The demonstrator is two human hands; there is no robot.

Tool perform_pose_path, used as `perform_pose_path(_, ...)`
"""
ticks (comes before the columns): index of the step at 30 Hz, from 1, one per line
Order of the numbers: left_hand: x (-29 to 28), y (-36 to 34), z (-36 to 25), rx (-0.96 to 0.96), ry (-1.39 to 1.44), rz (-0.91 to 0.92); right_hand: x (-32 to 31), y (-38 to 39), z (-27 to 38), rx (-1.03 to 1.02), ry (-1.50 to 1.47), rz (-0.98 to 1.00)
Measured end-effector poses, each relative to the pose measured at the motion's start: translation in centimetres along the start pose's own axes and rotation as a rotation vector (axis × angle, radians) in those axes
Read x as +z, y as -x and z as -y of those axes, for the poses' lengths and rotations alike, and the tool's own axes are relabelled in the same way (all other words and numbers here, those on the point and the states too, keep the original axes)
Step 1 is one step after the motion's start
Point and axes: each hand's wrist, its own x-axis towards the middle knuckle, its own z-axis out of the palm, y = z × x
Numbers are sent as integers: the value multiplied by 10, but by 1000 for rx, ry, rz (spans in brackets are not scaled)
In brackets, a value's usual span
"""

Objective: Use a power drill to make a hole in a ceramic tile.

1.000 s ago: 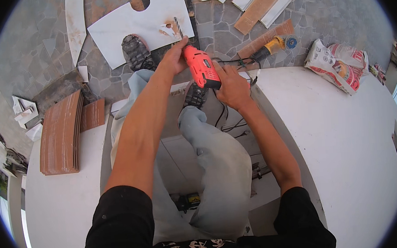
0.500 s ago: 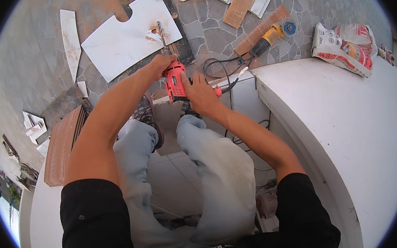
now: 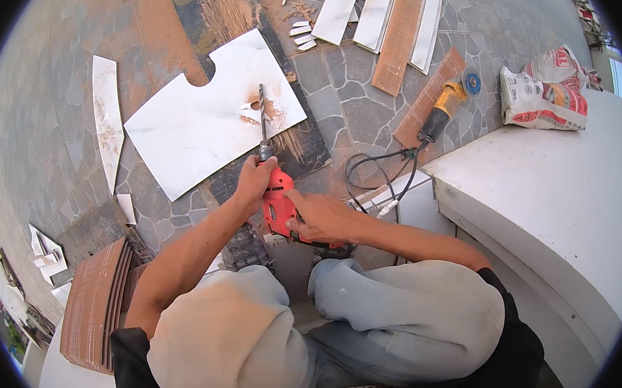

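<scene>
I hold a red power drill in both hands, with its long twist bit pointing away from me. My left hand is closed round the front of the body, just behind the chuck. My right hand is wrapped over the rear part and handle; some of its fingers are hidden. Past the drill lies a white tile with a curved notch in its far edge. A small ragged hole with reddish dust round it shows in the tile. The bit overlaps the tile beside this hole; I cannot tell whether it touches.
A yellow angle grinder with a blue disc lies on a brown tile strip at the right, its cord looping nearby. A cement bag rests on the white ledge. Stacked brown-backed tiles stand at left; cut strips lie farther off.
My knees have bent and come up into view as I crouch lower. The drill and both hands have shifted nearer in the picture, and the bit now points straighter ahead over the tile.
</scene>
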Motion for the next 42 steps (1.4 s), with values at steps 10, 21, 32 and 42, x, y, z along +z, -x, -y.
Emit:
perform_pose_path(10, -10, -19, 9, 66, 156, 89, -49, -150, -62, 323, -624, -315)
perform_pose_path(21, -24, 7, -17, 347, 9, 117, -55, -172, -33, 115, -867, -327)
perform_pose_path(32, -24, 101, -46, 881, 5, 44, -111, -69, 69, -517, -349, -534)
perform_pose_path(42, -59, 135, -37, 865, -51, 117, -83, -40, 94, -448, -1090, -538)
